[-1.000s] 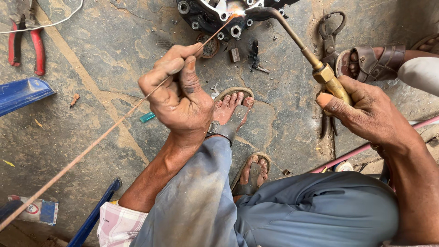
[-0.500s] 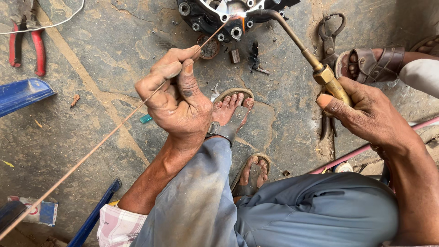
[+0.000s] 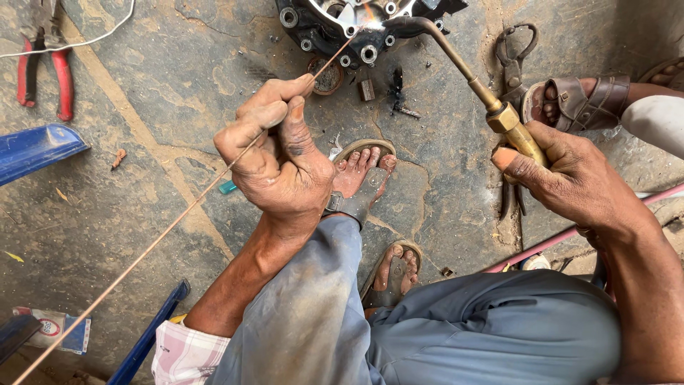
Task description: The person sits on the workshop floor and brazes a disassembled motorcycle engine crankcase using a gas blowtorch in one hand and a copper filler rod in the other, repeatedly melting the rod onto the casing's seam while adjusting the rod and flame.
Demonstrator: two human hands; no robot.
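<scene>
Thin copper rod (image 3: pixel 178 217) is pinched in left hand (image 3: pixel 281 160); brass torch (image 3: pixel 499 114) is gripped by right hand (image 3: pixel 570 178), w/ flame tip ahead on dark metal casting (image 3: pixel 335 25).

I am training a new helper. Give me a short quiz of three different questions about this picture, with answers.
1. True or false: the left hand holds the thin filler rod.
2. Which tool is in the right hand? A) red pliers B) brass torch C) scissors
3. Fill in: the rod tip and the torch nozzle meet at the dark metal ____ on the floor.

Key: 1 true; 2 B; 3 casting.
</scene>
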